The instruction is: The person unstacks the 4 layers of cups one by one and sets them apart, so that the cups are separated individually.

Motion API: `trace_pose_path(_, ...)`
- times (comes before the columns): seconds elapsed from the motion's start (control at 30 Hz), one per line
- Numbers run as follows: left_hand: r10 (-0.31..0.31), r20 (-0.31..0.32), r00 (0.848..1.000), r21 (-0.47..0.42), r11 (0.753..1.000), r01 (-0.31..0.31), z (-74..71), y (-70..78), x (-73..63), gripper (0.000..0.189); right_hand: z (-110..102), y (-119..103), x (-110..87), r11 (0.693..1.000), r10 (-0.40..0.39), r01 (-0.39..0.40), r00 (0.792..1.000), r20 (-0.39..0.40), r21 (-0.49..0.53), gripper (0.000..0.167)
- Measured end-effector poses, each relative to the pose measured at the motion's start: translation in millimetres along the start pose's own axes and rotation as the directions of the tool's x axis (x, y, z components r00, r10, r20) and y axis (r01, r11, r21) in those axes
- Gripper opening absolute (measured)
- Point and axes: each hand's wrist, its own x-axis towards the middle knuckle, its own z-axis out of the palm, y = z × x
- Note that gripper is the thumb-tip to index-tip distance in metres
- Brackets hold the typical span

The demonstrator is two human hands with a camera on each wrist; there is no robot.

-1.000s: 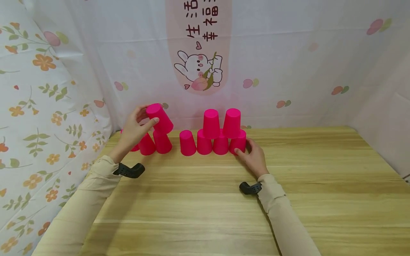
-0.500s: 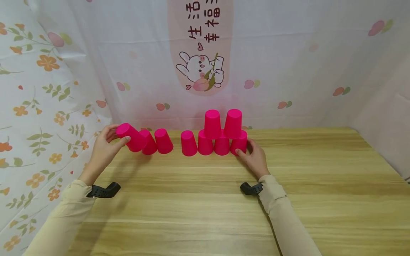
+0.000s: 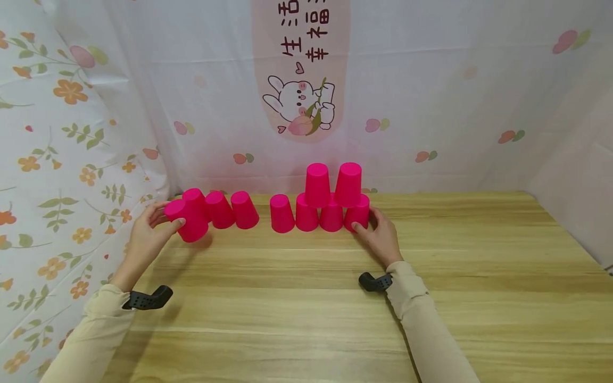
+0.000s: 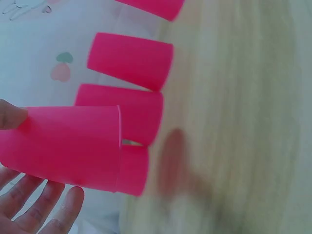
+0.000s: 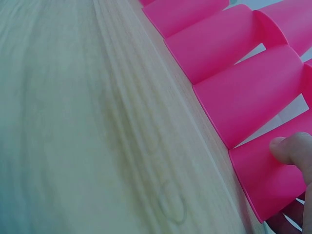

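Head view, cup (image 3: 190, 225) in left hand (image 3: 147, 230), another (image 3: 359, 215) in right hand (image 3: 383, 236)

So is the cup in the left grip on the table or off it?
Off: in the left wrist view, the cup hangs clear of the table, its shadow lying apart.

The bench (image 3: 287, 298) is yellowish, with wood grain running crosswise, and reaches well past the right grip (image 3: 380, 234). Pink cups stand on it mouth down — a half-hidden cup (image 3: 197, 202) just beyond the left grip (image 3: 146, 231), then a second cup (image 3: 221, 211) and a third cup (image 3: 245, 211) farther to that grip's right. Past a gap, four stand close in a row: an outer cup (image 3: 282, 215), two inner cups (image 3: 306, 217) — and an end cup (image 3: 358, 213) held in the right grip.
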Motion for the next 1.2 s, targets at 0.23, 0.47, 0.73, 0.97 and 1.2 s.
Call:
trace_pose_path(0.23,-0.067,-0.007,0.998,0.048,0.997,0.067,1.6,-14.6,-3.5,0.055,1,0,0.7,1.000,0.005,-0.005,1.000,-0.001,-0.006,0.061)
trace_pose_path(0.47,-0.119,0.013,0.993,0.063,0.991,0.118,4.1,-21.2,-3.3,0.059,0,0,1.2,1.000,0.009,-0.009,1.000,0.006,-0.003,0.063)
trace_pose_path(0.73,-0.087,0.019,0.996,0.102,0.991,0.084,6.1,-25.4,0.2,0.059,1,0,0.2,1.000,0.015,-0.015,1.000,-0.001,0.006,0.060)
trace_pose_path(0.97,-0.081,0.005,0.997,0.146,0.986,0.080,10.3,-21.4,1.9,0.063,1,1,1.0,1.000,0.002,-0.002,1.000,-0.004,0.005,0.060)
trace_pose_path(1.2,-0.123,-0.157,0.980,0.183,0.972,0.151,21.0,1.3,-3.0,0.077,0,2,1.2,1.000,0.007,-0.007,1.000,-0.002,0.012,0.061)
